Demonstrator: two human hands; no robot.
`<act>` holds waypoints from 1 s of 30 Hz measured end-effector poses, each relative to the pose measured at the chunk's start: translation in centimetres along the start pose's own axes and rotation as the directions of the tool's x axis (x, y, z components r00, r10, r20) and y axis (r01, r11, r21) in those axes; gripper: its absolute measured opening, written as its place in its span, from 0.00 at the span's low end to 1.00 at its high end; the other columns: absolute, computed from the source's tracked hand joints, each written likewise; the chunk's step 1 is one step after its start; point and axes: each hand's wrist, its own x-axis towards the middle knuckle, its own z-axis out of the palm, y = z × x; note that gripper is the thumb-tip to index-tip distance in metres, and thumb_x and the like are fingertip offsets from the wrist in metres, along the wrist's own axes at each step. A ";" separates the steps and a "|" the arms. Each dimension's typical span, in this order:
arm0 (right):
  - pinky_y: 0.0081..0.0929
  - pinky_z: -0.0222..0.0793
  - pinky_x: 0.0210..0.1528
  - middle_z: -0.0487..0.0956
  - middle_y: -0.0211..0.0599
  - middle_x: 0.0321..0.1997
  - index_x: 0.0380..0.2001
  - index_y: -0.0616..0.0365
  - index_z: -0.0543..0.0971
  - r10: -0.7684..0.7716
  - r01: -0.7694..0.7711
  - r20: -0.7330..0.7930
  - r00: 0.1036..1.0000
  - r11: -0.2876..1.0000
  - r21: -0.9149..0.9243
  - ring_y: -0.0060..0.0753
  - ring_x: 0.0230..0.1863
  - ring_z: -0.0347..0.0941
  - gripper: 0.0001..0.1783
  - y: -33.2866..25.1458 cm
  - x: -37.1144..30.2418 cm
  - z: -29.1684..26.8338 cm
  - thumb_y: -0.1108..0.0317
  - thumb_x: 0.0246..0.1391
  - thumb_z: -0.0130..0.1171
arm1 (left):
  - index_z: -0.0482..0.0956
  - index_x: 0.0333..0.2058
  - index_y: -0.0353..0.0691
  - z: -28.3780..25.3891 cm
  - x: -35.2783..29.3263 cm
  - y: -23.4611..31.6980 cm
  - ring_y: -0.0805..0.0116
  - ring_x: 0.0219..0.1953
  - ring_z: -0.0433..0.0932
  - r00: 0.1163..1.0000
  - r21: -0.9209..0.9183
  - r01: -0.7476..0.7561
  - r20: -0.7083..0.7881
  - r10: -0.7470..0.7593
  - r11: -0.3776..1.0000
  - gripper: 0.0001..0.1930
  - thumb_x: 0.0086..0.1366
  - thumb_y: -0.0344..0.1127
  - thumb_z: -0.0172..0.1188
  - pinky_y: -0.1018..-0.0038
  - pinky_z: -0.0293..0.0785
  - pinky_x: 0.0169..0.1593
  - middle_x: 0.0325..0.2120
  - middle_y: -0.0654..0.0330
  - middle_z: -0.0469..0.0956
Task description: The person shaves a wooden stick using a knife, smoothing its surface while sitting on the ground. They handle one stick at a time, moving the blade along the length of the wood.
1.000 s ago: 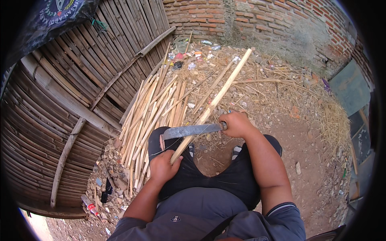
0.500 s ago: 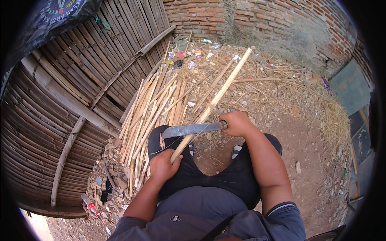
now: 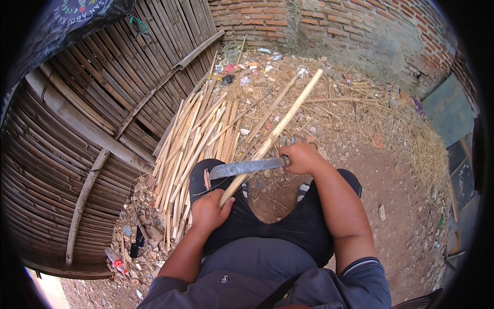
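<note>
To the left, a wall of weathered bamboo slats (image 3: 85, 134) leans along the yard, with a dark printed sheet (image 3: 62, 28) hanging at its far left; a brick wall (image 3: 350, 33) closes the far side. Between them and the person, a heap of pale wooden strips (image 3: 193, 149) lies on the ground (image 3: 401, 252), just left of the bent left knee (image 3: 199, 174). Scattered litter (image 3: 244, 81) lies beyond the heap, dry straw (image 3: 429, 162) and a grey-green panel (image 3: 446, 113) are off to the right, and a plastic bottle (image 3: 117, 261) with a red label lies near left. The left hand (image 3: 208, 211) is closed around the near end of a long wooden strip (image 3: 284, 122), above the left thigh. The right hand (image 3: 300, 158) is wrapped around the handle of a broad curved blade (image 3: 244, 168), which crosses over the strip and hides a short stretch of it. The strip's long axis slants from near left to far right, its far end pointing toward the brick wall; whether that end touches the ground I cannot tell. The blade lies nearly crosswise, handle right, tip left over the left knee.
</note>
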 end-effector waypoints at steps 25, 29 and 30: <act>0.52 0.81 0.47 0.89 0.44 0.40 0.43 0.47 0.87 0.026 -0.026 0.057 0.998 1.000 0.003 0.55 0.46 0.87 0.23 0.1 0.1 0.2 0.52 0.45 0.81 | 0.82 0.34 0.44 0.3 0.1 0.0 0.47 0.30 0.86 1.000 0.065 -0.026 -0.003 0.027 0.998 0.16 0.66 0.49 0.72 0.52 0.80 0.34 0.27 0.53 0.85; 0.51 0.81 0.47 0.89 0.43 0.38 0.43 0.47 0.87 0.015 -0.015 0.050 0.999 1.000 0.007 0.54 0.46 0.87 0.23 0.1 0.0 0.1 0.52 0.45 0.81 | 0.82 0.35 0.43 0.3 0.1 0.1 0.47 0.31 0.86 1.000 0.062 -0.016 0.010 0.016 0.998 0.16 0.66 0.49 0.72 0.52 0.80 0.34 0.28 0.53 0.85; 0.51 0.81 0.47 0.89 0.43 0.38 0.43 0.47 0.87 0.017 -0.018 0.051 0.999 1.000 0.005 0.54 0.46 0.87 0.23 0.1 0.0 0.1 0.52 0.45 0.81 | 0.82 0.35 0.43 0.3 0.1 0.1 0.47 0.31 0.86 1.000 0.061 -0.015 0.011 0.014 0.998 0.16 0.66 0.49 0.72 0.52 0.80 0.35 0.28 0.53 0.85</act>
